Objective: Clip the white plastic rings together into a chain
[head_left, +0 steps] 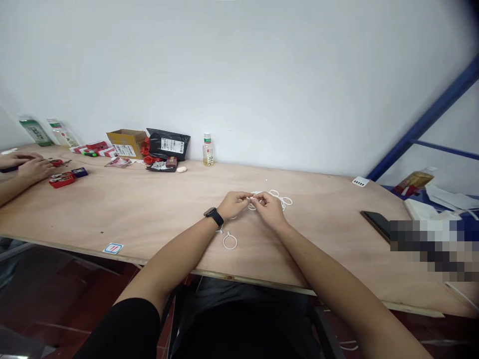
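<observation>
Lying on the bench point(322, 234), to the near left of the ring pile point(282, 199), is a loose white ring point(229, 249). Left of the pile, the left hand point(231, 205) has its fingers pinching a small white piece point(253, 199), too small to make out; the right hand point(271, 209), beside the pile, pinches it too. The step looks like fine two-handed work, calling next for steady fingertip pressure.

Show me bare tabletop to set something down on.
Bare wood shows between the white rings and the black phone, and between the red container and the black watch. Crowded: around the left hand, right hand and rings, and around the cardboard box and black package.
</observation>
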The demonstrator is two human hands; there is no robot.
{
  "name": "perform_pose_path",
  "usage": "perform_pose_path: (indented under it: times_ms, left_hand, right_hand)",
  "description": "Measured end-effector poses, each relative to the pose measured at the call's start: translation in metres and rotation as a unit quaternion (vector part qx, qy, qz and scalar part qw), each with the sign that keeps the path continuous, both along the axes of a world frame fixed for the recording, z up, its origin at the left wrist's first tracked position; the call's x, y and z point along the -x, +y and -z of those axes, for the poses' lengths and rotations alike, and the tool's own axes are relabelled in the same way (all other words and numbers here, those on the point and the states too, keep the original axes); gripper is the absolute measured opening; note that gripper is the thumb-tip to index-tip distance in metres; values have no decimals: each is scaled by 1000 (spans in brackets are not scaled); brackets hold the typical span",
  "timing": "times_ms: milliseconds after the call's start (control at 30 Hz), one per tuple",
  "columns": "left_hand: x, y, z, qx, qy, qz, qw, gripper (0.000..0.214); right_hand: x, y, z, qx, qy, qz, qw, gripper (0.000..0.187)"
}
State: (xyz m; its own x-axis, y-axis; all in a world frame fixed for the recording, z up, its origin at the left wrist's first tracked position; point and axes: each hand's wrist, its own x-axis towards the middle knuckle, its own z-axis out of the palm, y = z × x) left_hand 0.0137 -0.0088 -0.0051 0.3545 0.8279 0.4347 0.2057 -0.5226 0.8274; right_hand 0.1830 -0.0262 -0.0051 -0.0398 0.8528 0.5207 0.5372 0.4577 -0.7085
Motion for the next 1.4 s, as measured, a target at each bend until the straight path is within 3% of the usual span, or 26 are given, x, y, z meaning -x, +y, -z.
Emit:
perform_pose_path:
  times_ms: [300, 567, 800, 867, 967, 1067, 1133, 1200, 1267, 1333, 1400]
  left_hand:
    - [-3, 3, -1, 33, -66, -13, 997, 24]
    - [-2, 1, -6, 27, -60, -45, 997, 19]
    - [4, 8, -9, 80, -70, -38, 994, 20]
    - [4, 11, -8, 81, -83, -33, 993, 22]
    - [3, 15, -4, 69, -126, -38, 989, 37]
    - [4, 22, 1, 51, -161, -87, 982, 39]
    - [7, 27, 4, 45, -169, -129, 976, 32]
    - [9, 30, 6, 43, -165, -165, 971, 27]
    - [11, 32, 7, 41, -155, -186, 970, 24]
    - [11, 32, 8, 37, -146, -186, 971, 22]
    - [9, 30, 8, 32, -139, -174, 974, 21]
  right_hand:
    - [-1, -4, -5, 14, 28, -26, 999, 27]
    - [1, -4, -4, 64, 61, -110, 990, 29]
    - [8, -5, 6, 110, 91, -173, 975, 30]
    - [6, -5, 4, 79, 64, -148, 984, 26]
    - [-1, -2, -2, 7, -8, -46, 999, 17]
    - [-11, 2, -7, -37, -76, 50, 995, 17]
    - [-14, 2, -7, -39, -115, 77, 990, 26]
    - [-10, 0, -5, -33, -157, 48, 986, 32]
    - [-1, -6, -2, -28, -208, -51, 976, 33]
    - [12, -14, 3, -18, -271, -170, 947, 34]
    - [23, -19, 7, -12, -316, -217, 924, 31]
